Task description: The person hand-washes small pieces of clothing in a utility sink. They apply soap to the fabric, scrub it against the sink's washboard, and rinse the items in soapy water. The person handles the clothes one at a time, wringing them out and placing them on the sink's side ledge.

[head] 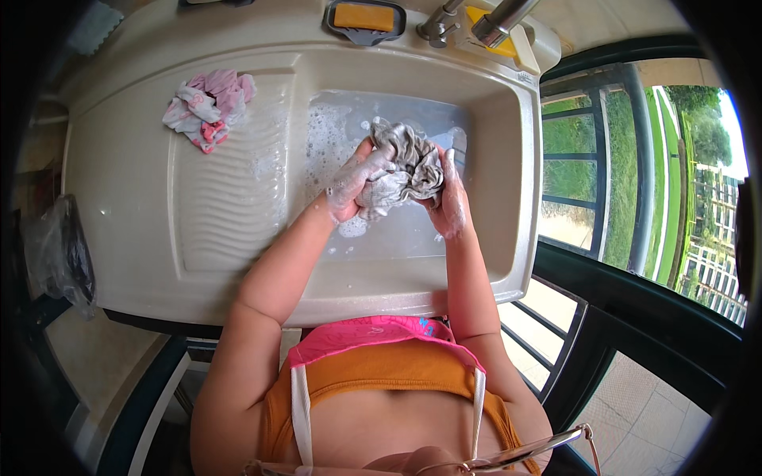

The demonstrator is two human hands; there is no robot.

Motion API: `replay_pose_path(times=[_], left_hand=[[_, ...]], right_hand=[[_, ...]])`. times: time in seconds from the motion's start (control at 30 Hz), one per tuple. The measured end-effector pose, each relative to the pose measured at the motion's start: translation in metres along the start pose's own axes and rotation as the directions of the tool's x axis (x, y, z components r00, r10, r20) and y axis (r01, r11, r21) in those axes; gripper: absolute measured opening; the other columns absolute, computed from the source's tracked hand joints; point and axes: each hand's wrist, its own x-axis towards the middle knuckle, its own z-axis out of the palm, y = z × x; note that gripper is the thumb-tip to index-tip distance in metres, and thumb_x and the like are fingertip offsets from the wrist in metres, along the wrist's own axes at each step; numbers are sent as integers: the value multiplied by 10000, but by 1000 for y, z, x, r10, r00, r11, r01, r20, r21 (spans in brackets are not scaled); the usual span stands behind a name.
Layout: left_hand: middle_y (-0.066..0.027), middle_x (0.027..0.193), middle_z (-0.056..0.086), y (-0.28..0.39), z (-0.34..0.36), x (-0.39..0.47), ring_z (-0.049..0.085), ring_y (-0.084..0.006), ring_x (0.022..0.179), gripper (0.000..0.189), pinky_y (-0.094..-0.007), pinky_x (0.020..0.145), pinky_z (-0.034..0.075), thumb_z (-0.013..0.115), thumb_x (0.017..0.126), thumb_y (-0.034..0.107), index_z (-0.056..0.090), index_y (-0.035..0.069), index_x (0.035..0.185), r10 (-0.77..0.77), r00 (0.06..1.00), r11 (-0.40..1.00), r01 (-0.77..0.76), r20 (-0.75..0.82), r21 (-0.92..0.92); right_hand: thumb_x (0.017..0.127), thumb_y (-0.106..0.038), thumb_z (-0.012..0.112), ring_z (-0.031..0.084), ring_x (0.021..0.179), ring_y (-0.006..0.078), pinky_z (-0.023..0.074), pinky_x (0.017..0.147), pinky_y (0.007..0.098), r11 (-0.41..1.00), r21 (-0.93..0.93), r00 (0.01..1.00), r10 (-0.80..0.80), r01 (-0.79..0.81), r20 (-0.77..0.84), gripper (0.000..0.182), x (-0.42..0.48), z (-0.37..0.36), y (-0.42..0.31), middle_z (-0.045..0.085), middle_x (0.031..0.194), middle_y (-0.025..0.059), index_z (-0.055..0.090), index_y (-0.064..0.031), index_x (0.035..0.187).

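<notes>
A bunched wet grey cloth point(405, 169) is held up between both hands over the soapy water point(411, 238) in the laundry sink point(518, 178). My left hand point(356, 185) grips its left side, with suds on the back of the hand and wrist. On the cloth's right side, my right hand point(449, 202) holds on with the thumb uppermost, also foamy. Some fingers of both hands are hidden behind the folds. White foam point(327, 137) floats along the left part of the water.
Left of the basin is a ribbed washboard point(229, 208), with a crumpled pink-and-white garment point(208, 107) at its top. Behind the basin are an orange soap bar point(363, 17) on a dark dish point(372, 38) and a metal faucet point(497, 27). A plastic bag point(62, 256) hangs at left.
</notes>
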Motion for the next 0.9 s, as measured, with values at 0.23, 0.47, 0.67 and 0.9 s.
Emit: replay_pose_path(times=[0.23, 0.47, 0.67, 0.9], left_hand=[[12, 830, 578, -31, -37, 17, 586, -132, 730, 262, -292, 626, 519, 478, 957, 401, 551, 150, 941, -11, 996, 959, -16, -92, -282], [7, 795, 574, -32, -33, 18, 562, -113, 666, 220, -268, 539, 477, 486, 948, 345, 552, 137, 918, -37, 963, 921, -71, -267, -384], [3, 818, 575, -13, -16, 7, 572, -147, 667, 295, -296, 608, 517, 376, 976, 361, 555, 131, 928, -186, 980, 869, 130, -71, -477], [-56, 1007, 631, -2, -21, 7, 630, -171, 881, 274, -317, 770, 536, 480, 933, 272, 548, 86, 1121, 51, 994, 977, -28, 101, -210]], right_hand=[[741, -134, 722, 547, 664, 373, 453, 564, 380, 95, -802, 661, -627, 590, 412, 169, -16, 46, 69, 533, 801, 174, 573, -57, 754], [771, -215, 658, 576, 607, 398, 467, 550, 422, 142, -834, 699, -630, 533, 339, 184, 18, 51, 74, 590, 664, 199, 618, -57, 686], [816, -167, 607, 643, 631, 247, 493, 564, 376, 346, -839, 797, -583, 420, 158, 123, 53, 53, 45, 634, 687, 120, 675, -89, 749], [899, -136, 529, 586, 1010, 244, 528, 789, 415, 941, 174, 934, 238, -289, 266, 316, 18, 14, 31, 570, 1123, 76, 490, -115, 1212]])
